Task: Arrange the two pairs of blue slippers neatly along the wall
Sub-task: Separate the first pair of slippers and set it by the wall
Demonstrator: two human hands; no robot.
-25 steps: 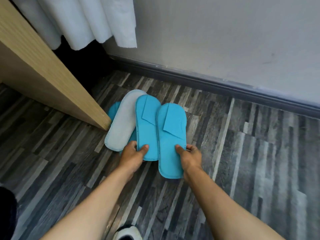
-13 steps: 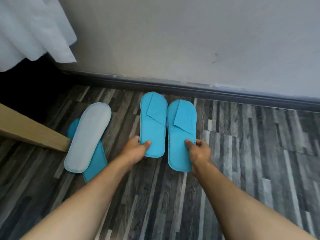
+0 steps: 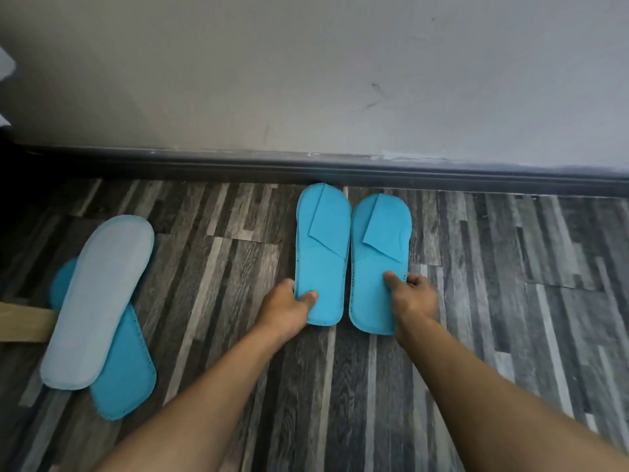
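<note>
Slippers of the first blue pair lie side by side on the striped grey wood-look floor (image 3: 476,301), toes pointing at the wall (image 3: 306,63) and nearly reaching the dark baseboard (image 3: 442,172) that runs along its foot. The left slipper (image 3: 321,247) and the right slipper (image 3: 377,257) are almost touching along their inner edges, both with the folded strap side up. The left hand (image 3: 284,310) pinches the heel end of the left slipper, thumb pressed on top and the other fingers tucked under the outer edge. The right hand (image 3: 413,299) grips the heel part of the right slipper in the same way, thumb lying on the upper face and fingers curled around the outer rim. Both bare forearms reach in from the bottom of the view. Well apart to the left, the second pair sits in a loose stack, away from the wall: an overturned slipper (image 3: 98,301) shows its pale grey sole and lies slanted across a blue slipper (image 3: 126,362) beneath it, which sticks out at both ends. A light wooden furniture edge (image 3: 23,321) touches this stack from the left. At the far upper left a scrap of white fabric (image 3: 5,68) hangs above a dark corner.
</note>
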